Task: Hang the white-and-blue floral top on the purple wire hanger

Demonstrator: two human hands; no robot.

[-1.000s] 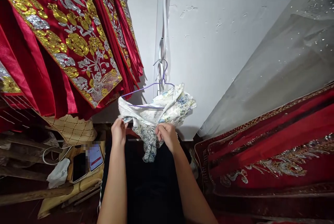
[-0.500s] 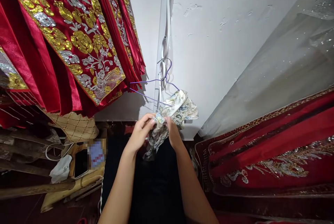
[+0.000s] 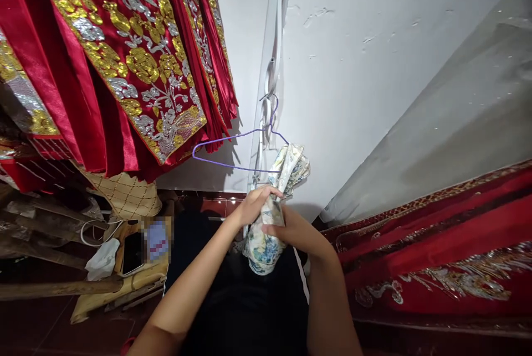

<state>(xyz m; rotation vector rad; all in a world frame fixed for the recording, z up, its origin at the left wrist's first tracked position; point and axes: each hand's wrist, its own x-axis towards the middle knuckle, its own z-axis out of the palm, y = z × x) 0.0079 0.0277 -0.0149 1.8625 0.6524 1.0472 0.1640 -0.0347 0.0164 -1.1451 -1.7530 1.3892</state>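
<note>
A floral garment [image 3: 266,251] in cream, blue and yellow hangs from the right arm of a thin purple hanger [image 3: 236,166]. The hanger's left arm is bare. Its hook hangs on a white looped strap [image 3: 270,76] against the wall. My left hand [image 3: 256,205] grips the garment's upper left edge, fingers curled over it. Lower on the right side, my right hand [image 3: 296,228] is closed around the cloth with its thumb across the front. The garment is bunched, and its lower end droops over my dark-clad lap. Part of the right fingers is hidden behind the fabric.
Red garments with gold and silver embroidery [image 3: 143,65] hang close on the left. More red beaded cloth [image 3: 436,267] lies under sheer plastic [image 3: 449,140] on the right. A wooden stool [image 3: 124,284] with a phone stands lower left, before the white wall [image 3: 353,79].
The garment's loose part has swung down and toward me. My left hand has moved right and up along it; my right hand has shifted lower and right. The view has shifted slightly.
</note>
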